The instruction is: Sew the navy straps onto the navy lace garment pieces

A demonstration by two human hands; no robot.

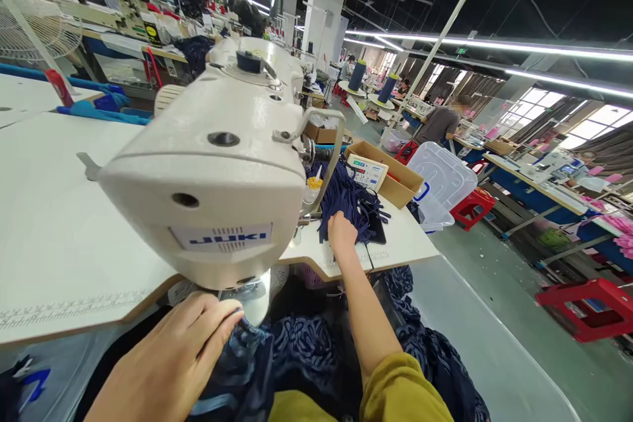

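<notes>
My left hand [178, 349] pinches the edge of a navy garment [242, 362] between thumb and fingers, just below the head of a white sewing machine [212, 165]. The garment hangs down over my lap, with gathered, ruffled parts. On the right of the machine, my right hand [342, 234] is at a heap of navy fabric strips [341, 194]. Its fingers are curled into the near side of the heap, and their tips are partly hidden. The needle area lies mostly behind the machine head and my left hand.
Behind the strips stand a control box [366, 173] and an open cardboard box [403, 184]. A small oil bottle [312, 190] is beside the machine. Clear plastic bins [440, 171] and red stools [588, 306] stand on the floor. A person [440, 122] works farther back.
</notes>
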